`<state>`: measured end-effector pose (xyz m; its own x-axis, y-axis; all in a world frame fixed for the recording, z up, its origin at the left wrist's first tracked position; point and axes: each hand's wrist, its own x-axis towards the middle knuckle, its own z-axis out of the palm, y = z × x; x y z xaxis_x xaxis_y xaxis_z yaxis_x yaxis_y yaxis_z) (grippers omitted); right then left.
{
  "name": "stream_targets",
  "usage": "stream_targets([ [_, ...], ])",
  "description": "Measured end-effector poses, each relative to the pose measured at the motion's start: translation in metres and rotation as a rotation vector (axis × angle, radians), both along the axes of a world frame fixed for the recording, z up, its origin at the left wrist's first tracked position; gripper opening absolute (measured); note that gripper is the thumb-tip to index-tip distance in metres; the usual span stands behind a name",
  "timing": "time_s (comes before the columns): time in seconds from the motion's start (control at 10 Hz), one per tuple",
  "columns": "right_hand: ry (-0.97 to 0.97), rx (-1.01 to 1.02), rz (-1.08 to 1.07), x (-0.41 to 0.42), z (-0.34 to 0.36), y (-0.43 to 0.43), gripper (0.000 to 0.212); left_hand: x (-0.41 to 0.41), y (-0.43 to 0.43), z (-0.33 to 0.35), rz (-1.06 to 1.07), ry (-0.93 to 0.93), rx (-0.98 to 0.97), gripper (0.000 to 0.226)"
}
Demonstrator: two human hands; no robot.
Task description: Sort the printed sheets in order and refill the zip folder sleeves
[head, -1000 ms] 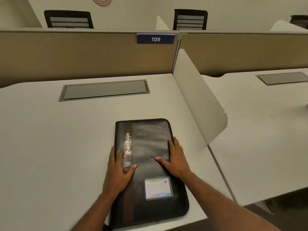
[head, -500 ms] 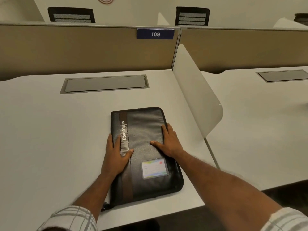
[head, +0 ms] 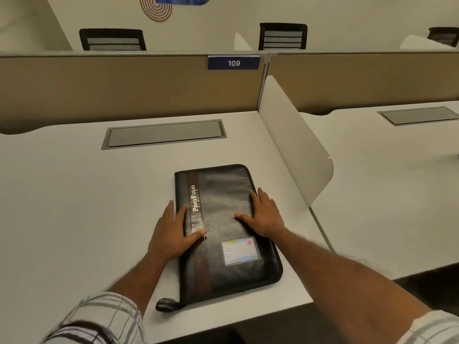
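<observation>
Two hands lie flat on a closed black zip folder [head: 223, 219] that rests on the white table [head: 74, 194]. The folder sits close to the table's near edge and toward its right near corner, with its long sides running from the near edge toward the far edge.

The left hand [head: 171, 234] presses on the folder's left edge. Its fingers [head: 182, 216] are straight and held close together, the outermost one lying on the table just beside the folder. Its thumb is spread out across the brown stripe [head: 196, 219], which reads "PortFolio". The right hand [head: 267, 214] rests on the folder's right edge, fingers straight and together and pointing toward the far edge, thumb spread leftward over the cover. Neither hand grips or pinches anything. Both forearms are bare, with checked sleeves [head: 99, 319] at the bottom of the view.

A clear card window [head: 241, 250] with a pale printed card sits on the cover near the folder's near right corner. A dark zip pull [head: 166, 304] lies on the table at the folder's near left corner.

A grey hatch panel [head: 164, 134] is set flush into the table near its far edge. A tan partition [head: 124, 85] stands along that far edge and carries a blue plate [head: 233, 62] marked 109. A white divider [head: 293, 145] with a rounded corner runs along the table's right edge, with a neighbouring desk [head: 385, 182] beyond it. Dark chair backs [head: 113, 39] show above the partition.
</observation>
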<state>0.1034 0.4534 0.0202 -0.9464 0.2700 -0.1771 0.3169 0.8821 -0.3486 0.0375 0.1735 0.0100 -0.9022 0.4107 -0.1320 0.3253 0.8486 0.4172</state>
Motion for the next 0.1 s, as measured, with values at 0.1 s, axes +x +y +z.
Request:
stream_targets([
  [0.1, -0.034, 0.080, 0.042, 0.0025, 0.0031, 0.0008, 0.113, -0.0119, -0.0225, 0.0209, -0.043, 0.068, -0.097, 0.115],
])
